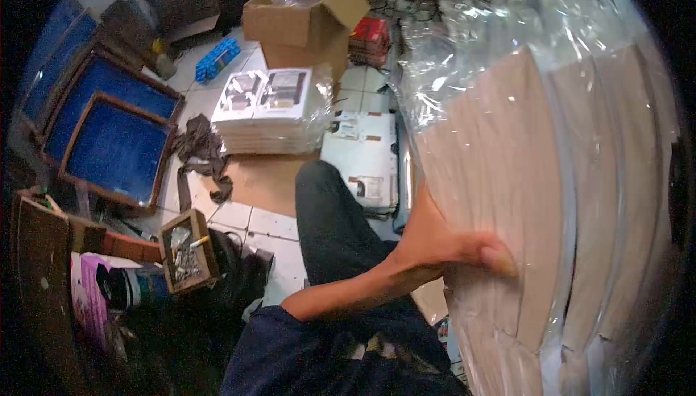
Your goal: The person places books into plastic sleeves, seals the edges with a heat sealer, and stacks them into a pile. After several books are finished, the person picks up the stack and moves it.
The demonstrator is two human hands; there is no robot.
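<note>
From the lower left my left hand (453,240) reaches across, closed on a large stack of brown card-like packs (500,178) in clear plastic. Its thumb presses the near face, while the other fingers are mostly hidden behind the stack. Loose, shiny plastic film (500,19) sticks out over the top of these packs. They fill the right side of the view, standing on edge in several thick layers. My right hand does not show.
A plastic-wrapped pile with printed sheets (264,95) lies on cardboard ahead, beside white printed packs (355,149). Behind stands an open carton (290,22). Blue framed screens (119,146) lean at left, above a small wooden box of cigarette butts (190,254). A dark cloth (199,146) lies on the tiles.
</note>
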